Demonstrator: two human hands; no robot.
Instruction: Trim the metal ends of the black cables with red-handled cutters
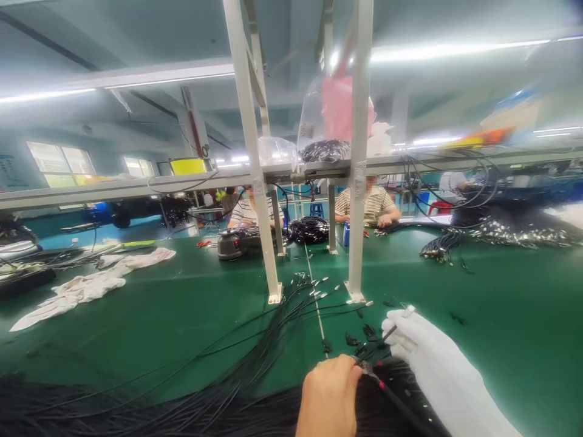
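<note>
My bare left hand (328, 396) is closed in a fist on a black cable (396, 397) with a red mark near its stripped end. My right hand (437, 364), in a white glove, pinches a thin black cable (397, 323) with a metal tip between its fingertips. Both hands sit at the near edge of the green table (501, 315), over a thick bundle of black cables (182, 406). Several loose cable ends with metal tips (314, 288) fan out ahead of my hands. Small black caps (364, 334) lie scattered by my right hand.
Two white frame posts (264, 212) (357, 212) stand on the table in front of me, carrying a shelf with plastic bags (325, 121). White cloths (91, 285) lie at left. Two people sit across the table. A cable coil (310, 230) and cable heaps (501, 230) lie beyond.
</note>
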